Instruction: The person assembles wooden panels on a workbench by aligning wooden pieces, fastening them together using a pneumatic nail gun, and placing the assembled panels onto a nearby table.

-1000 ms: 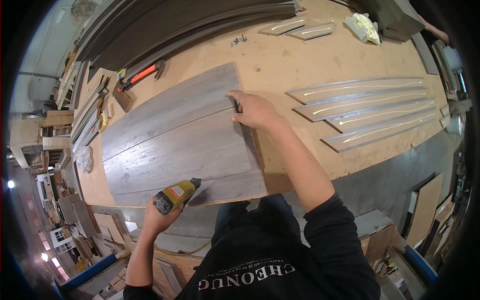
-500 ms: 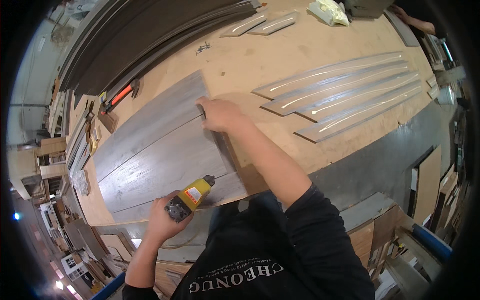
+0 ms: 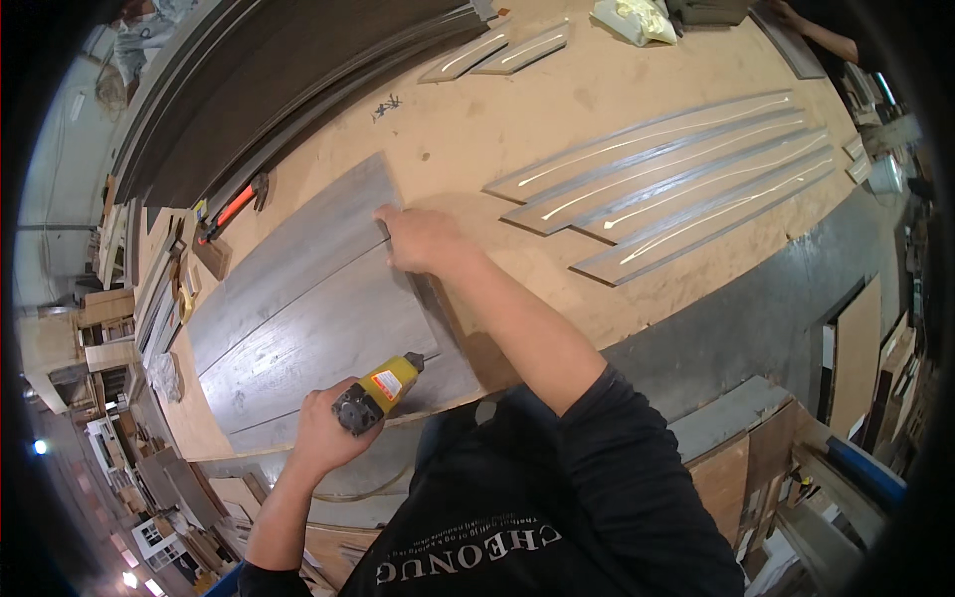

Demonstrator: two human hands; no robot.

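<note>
A yellow-and-black nail gun (image 3: 383, 386) is in my left hand (image 3: 328, 430), whose fingers wrap round its body. Its dark nose points toward the right end of a grey wood-grain panel (image 3: 308, 318), close to the near edge. Several boards lie side by side in this panel, with seams between them. My right hand (image 3: 423, 239) grips the panel's right end, by the seam of the far boards; its fingertips are partly hidden there. Below that hand, the panel's end edge shows as a darker strip.
To the right, several slanted-end strips (image 3: 676, 179) carry lines of pale glue; two shorter ones (image 3: 522, 50) lie farther back. Long dark boards (image 3: 288, 90) are stacked at the far left, near an orange-handled hammer (image 3: 234, 211). Another person's arm (image 3: 821, 38) reaches in at the far right.
The whole view has shifted slightly. My left hand still holds the nail gun near the panel's near right corner, and my right hand stays at the panel's end.
</note>
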